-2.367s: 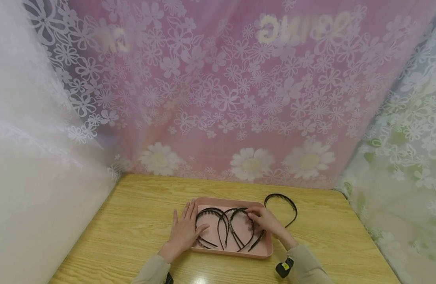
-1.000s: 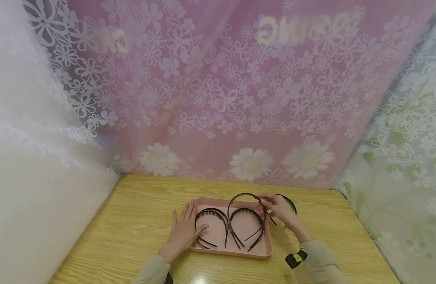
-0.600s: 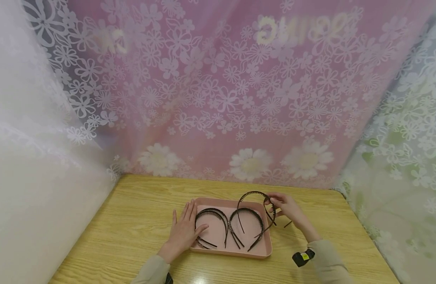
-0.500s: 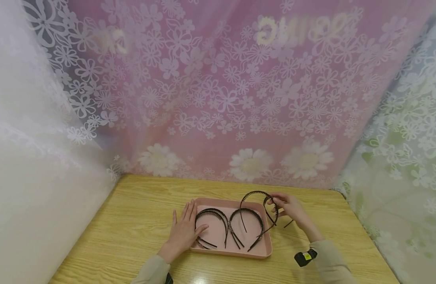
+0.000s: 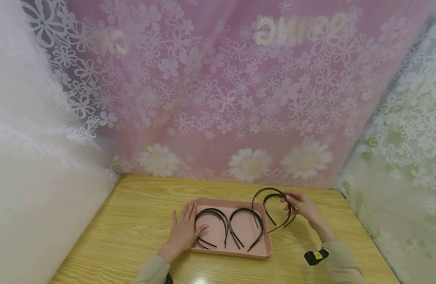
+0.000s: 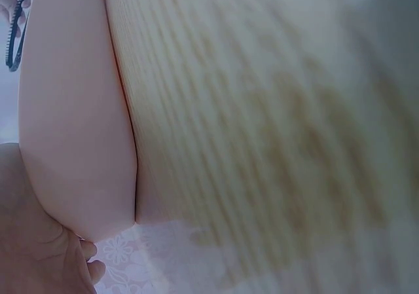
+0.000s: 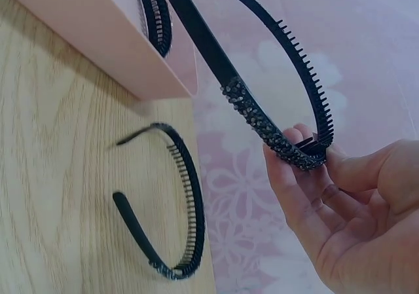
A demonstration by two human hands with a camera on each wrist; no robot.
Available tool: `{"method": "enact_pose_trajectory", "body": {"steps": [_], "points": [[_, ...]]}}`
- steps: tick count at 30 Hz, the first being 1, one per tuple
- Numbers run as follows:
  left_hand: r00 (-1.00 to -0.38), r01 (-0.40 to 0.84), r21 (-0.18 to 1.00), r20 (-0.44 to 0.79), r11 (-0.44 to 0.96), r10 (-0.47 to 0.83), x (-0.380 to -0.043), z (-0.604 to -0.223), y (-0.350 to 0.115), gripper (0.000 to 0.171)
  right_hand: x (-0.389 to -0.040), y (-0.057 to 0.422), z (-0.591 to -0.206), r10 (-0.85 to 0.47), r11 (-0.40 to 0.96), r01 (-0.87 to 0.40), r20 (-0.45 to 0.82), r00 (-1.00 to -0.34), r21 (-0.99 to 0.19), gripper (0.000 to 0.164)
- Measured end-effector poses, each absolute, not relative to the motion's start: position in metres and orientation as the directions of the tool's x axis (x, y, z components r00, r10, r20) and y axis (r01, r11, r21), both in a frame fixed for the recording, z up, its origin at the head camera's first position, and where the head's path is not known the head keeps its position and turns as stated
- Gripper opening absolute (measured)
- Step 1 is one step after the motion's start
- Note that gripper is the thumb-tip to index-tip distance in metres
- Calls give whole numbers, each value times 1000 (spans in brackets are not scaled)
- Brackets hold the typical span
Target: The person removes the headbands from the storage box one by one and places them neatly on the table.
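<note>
My right hand (image 5: 303, 207) pinches a black toothed headband (image 7: 252, 114) with dark glittery beads along one stretch. Thumb and fingers meet at its curved top, and its ends hang toward the right edge of the pink tray (image 5: 232, 255). Below it, a second black headband (image 7: 193, 196) lies on the table, right of the tray; in the head view the held one partly overlaps it. Several more headbands (image 5: 247, 210) lie inside the tray in a left and a right group. My left hand (image 5: 182, 233) rests on the tray's left side, fingers straight, thumb over the rim.
The wood-grain table (image 5: 133, 221) carries the tray near its middle. Behind it hangs a pink floral curtain (image 5: 204, 118), with pale sheets along the left and right sides. Each wrist wears a black strapped device (image 5: 315, 257).
My right hand has lifted one headband out of the tray's right group and carried it right, over the headband on the table. The left hand and tray have stayed in place.
</note>
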State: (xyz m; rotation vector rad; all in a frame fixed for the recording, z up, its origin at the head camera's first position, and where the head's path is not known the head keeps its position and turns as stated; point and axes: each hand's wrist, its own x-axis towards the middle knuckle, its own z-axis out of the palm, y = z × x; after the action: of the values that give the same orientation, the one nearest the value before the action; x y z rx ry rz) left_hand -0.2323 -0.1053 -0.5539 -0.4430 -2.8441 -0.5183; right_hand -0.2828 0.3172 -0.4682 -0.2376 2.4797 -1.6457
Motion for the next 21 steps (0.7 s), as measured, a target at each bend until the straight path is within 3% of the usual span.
{"method": "enact_pose_trajectory", "body": {"steps": [21], "points": [[-941,314,296,225,902,254,-235,-557,-107,84,-282,373,-475,-133,453,-19,-46,-990,-891,49]]}}
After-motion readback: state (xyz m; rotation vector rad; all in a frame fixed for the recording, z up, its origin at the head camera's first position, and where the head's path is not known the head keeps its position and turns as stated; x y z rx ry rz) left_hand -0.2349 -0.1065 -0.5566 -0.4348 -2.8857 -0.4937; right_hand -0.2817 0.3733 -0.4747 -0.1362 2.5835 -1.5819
